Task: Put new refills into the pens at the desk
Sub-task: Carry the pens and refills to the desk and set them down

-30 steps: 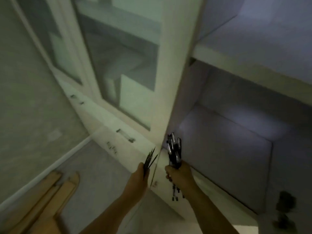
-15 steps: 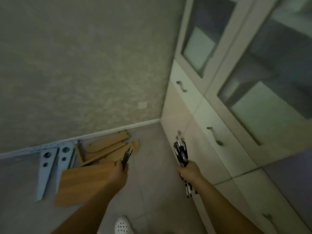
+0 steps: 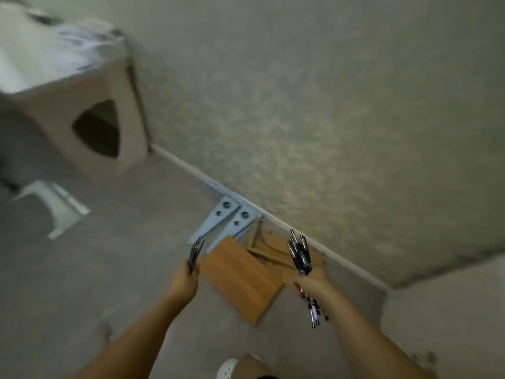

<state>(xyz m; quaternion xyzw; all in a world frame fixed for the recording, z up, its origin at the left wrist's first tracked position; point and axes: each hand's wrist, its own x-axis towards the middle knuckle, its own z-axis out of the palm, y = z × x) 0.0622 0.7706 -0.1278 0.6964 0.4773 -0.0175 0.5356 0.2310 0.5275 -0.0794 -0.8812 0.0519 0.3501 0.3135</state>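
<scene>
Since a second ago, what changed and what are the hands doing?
The view swung left, from the cabinet to the wall, the wooden boards and metal brackets. Unchanged: left hand grips thin refills, right hand grips a bundle of pens.

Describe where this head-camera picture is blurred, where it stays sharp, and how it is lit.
Head view: dim, flat, greenish light with no glare; motion blur smears the white heap and cardboard box upper left; the pens and refills stay fairly sharp.
</scene>
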